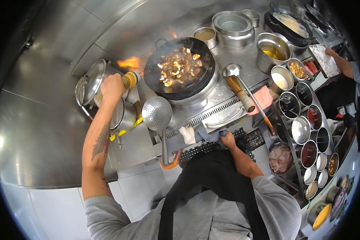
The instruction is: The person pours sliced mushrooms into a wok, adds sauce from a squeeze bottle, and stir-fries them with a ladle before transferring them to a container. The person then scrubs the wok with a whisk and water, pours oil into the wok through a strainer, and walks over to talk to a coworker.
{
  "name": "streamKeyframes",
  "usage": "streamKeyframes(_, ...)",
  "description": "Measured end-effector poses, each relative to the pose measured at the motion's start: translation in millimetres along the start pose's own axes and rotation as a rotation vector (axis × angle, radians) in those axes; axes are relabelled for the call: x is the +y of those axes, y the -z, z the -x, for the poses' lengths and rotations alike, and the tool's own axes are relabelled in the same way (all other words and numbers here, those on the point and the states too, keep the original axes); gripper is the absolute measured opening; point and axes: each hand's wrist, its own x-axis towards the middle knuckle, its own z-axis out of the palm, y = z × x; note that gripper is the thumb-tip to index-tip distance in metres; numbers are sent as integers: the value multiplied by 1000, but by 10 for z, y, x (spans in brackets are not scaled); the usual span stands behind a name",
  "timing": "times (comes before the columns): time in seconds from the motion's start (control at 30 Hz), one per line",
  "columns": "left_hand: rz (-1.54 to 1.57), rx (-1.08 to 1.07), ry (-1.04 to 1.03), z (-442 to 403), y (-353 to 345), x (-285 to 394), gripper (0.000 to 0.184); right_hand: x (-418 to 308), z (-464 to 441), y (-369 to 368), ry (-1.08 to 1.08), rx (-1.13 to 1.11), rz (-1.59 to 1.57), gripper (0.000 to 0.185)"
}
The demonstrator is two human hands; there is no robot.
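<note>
My left hand (113,86) is closed round a cylinder with bright striped bands (131,79), held tilted beside the wok; its exact kind is unclear. The wok (151,76) stands on the burner with brown chunks and pale pieces of food (178,68) in it. Orange flame (130,63) flares at its left side. At the front edge of the stove, my right hand (228,140) grips a blue-grey cloth (214,136). Close to the wok rests a perforated skimmer (157,113). To the right lie a ladle (250,94) and a bamboo brush (241,95).
Lidded pots (98,76) stand at the left. Metal pots (233,30) and an oil pot (268,60) are behind. Several seasoning containers (300,130) fill the right rack. Another person's hand (332,53) touches a tray of white stuff (323,60).
</note>
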Motion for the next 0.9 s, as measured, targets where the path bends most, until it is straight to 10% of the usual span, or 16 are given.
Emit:
streamKeyframes(0.23,86,-46,57,-122,-276,-109,33,-704,252,468,81,-394,401,51)
streamKeyframes(0.37,112,-88,-11,165,-413,-150,33,-611,260,1221,403,284,539,58)
streamKeyframes(0.5,225,-111,38,502,-524,-168,45,-515,180,2172,-36,582,873,41)
streamKeyframes(0.6,748,-431,73,481,-1154,-200,57,-352,-42,2538,-283,213,636,38)
streamKeyframes(0.73,1802,-465,136,838,-1429,513,50,-377,183,2712,142,298,345,30)
streamKeyframes(0.9,2101,142,-305,1196,-130,1754,57,-454,1308,2940,-4,-71,-470,27)
